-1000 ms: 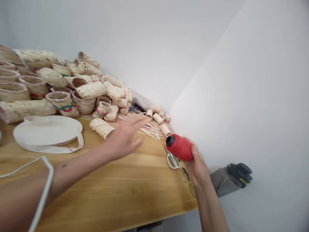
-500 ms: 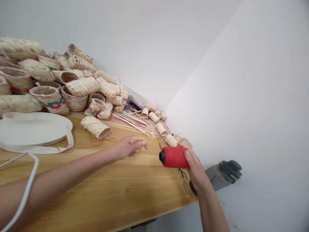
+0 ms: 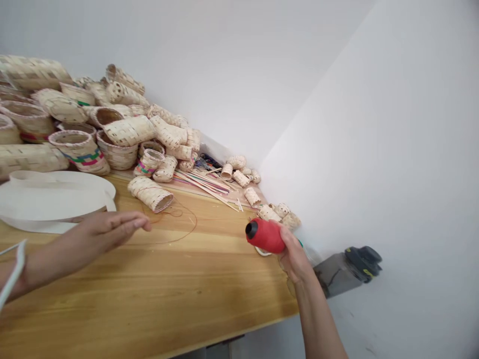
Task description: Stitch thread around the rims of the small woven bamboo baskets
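My right hand (image 3: 294, 254) holds a spool of red thread (image 3: 267, 235) above the right part of the wooden table (image 3: 187, 294); the spool's black core end faces left. My left hand (image 3: 112, 230) is over the table at the left, fingers pressed together and fingertips pointing right; whether it pinches thread is too small to make out. Beyond its fingertips a small woven basket (image 3: 150, 194) lies on its side. A thin red thread (image 3: 195, 224) curves loosely over the wood beside that basket.
Many woven baskets (image 3: 80, 149) are piled at the back left. A roll of white strip (image 3: 48, 197) lies at the left. Thin coloured sticks (image 3: 209, 185) and small woven pieces (image 3: 252, 197) lie along the wall. A grey bottle (image 3: 342, 271) stands tilted in view at the right.
My left hand has moved left, from mid-table toward the white roll. The spool has tilted slightly in my right hand. The loose red thread now makes a wider curve.
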The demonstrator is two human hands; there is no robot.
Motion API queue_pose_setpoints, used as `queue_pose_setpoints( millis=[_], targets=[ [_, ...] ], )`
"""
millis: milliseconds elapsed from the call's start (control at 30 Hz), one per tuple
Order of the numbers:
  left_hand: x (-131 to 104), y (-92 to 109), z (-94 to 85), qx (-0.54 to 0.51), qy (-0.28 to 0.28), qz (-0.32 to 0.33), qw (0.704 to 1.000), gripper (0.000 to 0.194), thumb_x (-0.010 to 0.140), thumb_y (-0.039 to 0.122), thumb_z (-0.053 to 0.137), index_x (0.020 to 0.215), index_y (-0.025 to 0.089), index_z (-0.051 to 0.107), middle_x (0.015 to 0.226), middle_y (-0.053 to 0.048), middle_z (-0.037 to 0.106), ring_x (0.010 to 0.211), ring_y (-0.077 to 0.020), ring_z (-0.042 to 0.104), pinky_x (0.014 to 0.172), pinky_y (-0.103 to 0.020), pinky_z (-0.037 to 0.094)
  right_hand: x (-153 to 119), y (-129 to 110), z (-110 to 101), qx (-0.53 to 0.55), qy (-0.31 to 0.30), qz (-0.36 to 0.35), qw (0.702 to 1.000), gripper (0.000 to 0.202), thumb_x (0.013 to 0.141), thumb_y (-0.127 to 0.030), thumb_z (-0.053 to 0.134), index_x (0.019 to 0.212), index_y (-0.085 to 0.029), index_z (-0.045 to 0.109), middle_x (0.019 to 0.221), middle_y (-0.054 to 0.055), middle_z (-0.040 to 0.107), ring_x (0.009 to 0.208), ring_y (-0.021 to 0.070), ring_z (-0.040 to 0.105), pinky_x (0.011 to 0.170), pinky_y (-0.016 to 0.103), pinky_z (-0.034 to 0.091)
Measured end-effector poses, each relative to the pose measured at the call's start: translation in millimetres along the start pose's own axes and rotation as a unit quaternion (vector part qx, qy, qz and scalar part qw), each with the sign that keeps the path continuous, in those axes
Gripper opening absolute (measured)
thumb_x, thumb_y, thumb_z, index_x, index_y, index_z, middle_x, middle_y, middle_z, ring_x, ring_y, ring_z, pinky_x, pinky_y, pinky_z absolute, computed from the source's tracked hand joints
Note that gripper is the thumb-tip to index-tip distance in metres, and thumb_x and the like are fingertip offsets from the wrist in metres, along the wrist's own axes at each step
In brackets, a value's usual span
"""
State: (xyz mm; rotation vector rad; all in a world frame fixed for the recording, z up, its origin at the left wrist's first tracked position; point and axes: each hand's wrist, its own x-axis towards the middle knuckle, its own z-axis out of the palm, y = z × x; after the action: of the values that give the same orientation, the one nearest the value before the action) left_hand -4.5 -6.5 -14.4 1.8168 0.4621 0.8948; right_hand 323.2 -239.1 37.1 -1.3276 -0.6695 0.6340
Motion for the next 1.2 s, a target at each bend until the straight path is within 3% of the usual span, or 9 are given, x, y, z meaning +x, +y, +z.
queue_pose_setpoints(
  millis=[67, 233, 367, 467, 633, 767, 833, 1067, 1200],
  targets=[
    [-2.3, -15.7, -16.7, 0.086, 0.012, -0.015, 0.996, 0.019, 0.087, 0.04, 0.055, 0.083, 0.025, 0.067, 0.041, 0.007, 0.042, 0.037, -0.0112, 0.038, 0.035, -0.019, 0.03, 2.2, 0.9, -3.3, 0.003, 0.026, -0.011, 1.0, 0.044, 0.073, -0.041, 0.075, 0.111, -0.022, 0.064, 0.107, 0.005, 0.07, 0.094, 0.0234, 0.066, 0.075, 0.035, 0.058],
    [-10.5, -59.9, -38.4, 0.248, 0.028, 0.075, 0.966, 0.018, 0.086, 0.043, 0.055, 0.08, 0.032, 0.068, 0.073, 0.012, 0.068, 0.065, -0.016, 0.061, 0.056, -0.018, 0.045, 8.7, 0.8, -6.9, 0.039, 0.084, -0.04, 0.995, 0.039, 0.071, -0.043, 0.076, 0.103, -0.026, 0.063, 0.11, 0.001, 0.068, 0.098, 0.0205, 0.063, 0.073, 0.034, 0.059],
    [-11.5, -55.0, -36.3, 0.329, 0.035, 0.168, 0.929, 0.019, 0.081, 0.043, 0.058, 0.094, 0.034, 0.069, 0.096, 0.009, 0.069, 0.086, -0.0227, 0.062, 0.089, -0.03, 0.044, 7.8, -7.0, 0.1, 0.098, 0.086, -0.048, 0.99, 0.038, 0.071, -0.044, 0.075, 0.105, -0.03, 0.062, 0.119, -0.001, 0.064, 0.106, 0.0195, 0.06, 0.079, 0.036, 0.058],
    [-7.7, -9.0, -16.9, 0.344, 0.086, 0.186, 0.916, 0.043, 0.083, 0.042, 0.055, 0.124, 0.029, 0.055, 0.133, 0.002, 0.053, 0.12, -0.0303, 0.048, 0.108, -0.043, 0.03, 4.1, -15.0, 13.9, 0.135, 0.061, -0.036, 0.988, 0.034, 0.073, -0.041, 0.074, 0.103, -0.031, 0.063, 0.12, -0.001, 0.064, 0.102, 0.0203, 0.062, 0.075, 0.037, 0.058],
    [12.2, 61.7, 59.7, 0.203, -0.021, 0.137, 0.969, 0.059, 0.088, 0.037, 0.051, 0.143, 0.022, 0.034, 0.147, -0.006, 0.038, 0.134, -0.0259, 0.035, 0.113, -0.042, 0.027, -3.4, -24.3, 48.3, 0.13, 0.016, -0.04, 0.991, 0.023, 0.081, -0.04, 0.067, 0.102, -0.031, 0.063, 0.121, -0.001, 0.064, 0.107, 0.0222, 0.061, 0.074, 0.041, 0.059],
    [32.5, 58.5, 125.8, -0.028, -0.092, 0.048, 0.994, 0.088, 0.073, 0.045, 0.072, 0.145, 0.017, 0.029, 0.149, -0.013, 0.034, 0.136, -0.0296, 0.032, 0.113, -0.043, 0.027, -17.3, -17.5, 66.1, 0.102, -0.015, -0.018, 0.994, 0.038, 0.083, -0.043, 0.065, 0.118, -0.028, 0.06, 0.125, 0.004, 0.062, 0.11, 0.0243, 0.06, 0.082, 0.042, 0.056],
    [34.1, 47.7, 145.0, -0.133, -0.12, 0.072, 0.981, 0.08, 0.071, 0.046, 0.074, 0.137, 0.016, 0.042, 0.141, -0.013, 0.046, 0.129, -0.0296, 0.042, 0.109, -0.041, 0.033, -26.8, -7.2, 63.8, 0.062, -0.042, -0.004, 0.997, 0.049, 0.081, -0.045, 0.066, 0.125, -0.026, 0.056, 0.126, 0.008, 0.061, 0.114, 0.0266, 0.058, 0.087, 0.042, 0.054],
    [9.3, 33.9, 147.6, -0.107, -0.152, 0.121, 0.975, 0.059, 0.084, 0.047, 0.062, 0.133, 0.017, 0.048, 0.133, -0.012, 0.052, 0.122, -0.0276, 0.047, 0.106, -0.039, 0.034, -51.2, 41.4, 25.4, -0.17, -0.163, 0.01, 0.972, 0.08, 0.06, -0.066, 0.074, 0.124, -0.023, 0.056, 0.126, 0.013, 0.061, 0.117, 0.0336, 0.056, 0.093, 0.042, 0.049],
    [2.4, 32.2, 145.2, -0.088, -0.222, 0.111, 0.965, 0.054, 0.085, 0.046, 0.06, 0.132, 0.021, 0.049, 0.123, -0.008, 0.059, 0.112, -0.0253, 0.052, 0.099, -0.036, 0.039, -62.4, 55.7, 21.8, -0.216, -0.164, -0.006, 0.963, 0.081, 0.056, -0.071, 0.072, 0.116, -0.018, 0.06, 0.117, 0.016, 0.065, 0.107, 0.0341, 0.061, 0.091, 0.043, 0.05]
  ],
)
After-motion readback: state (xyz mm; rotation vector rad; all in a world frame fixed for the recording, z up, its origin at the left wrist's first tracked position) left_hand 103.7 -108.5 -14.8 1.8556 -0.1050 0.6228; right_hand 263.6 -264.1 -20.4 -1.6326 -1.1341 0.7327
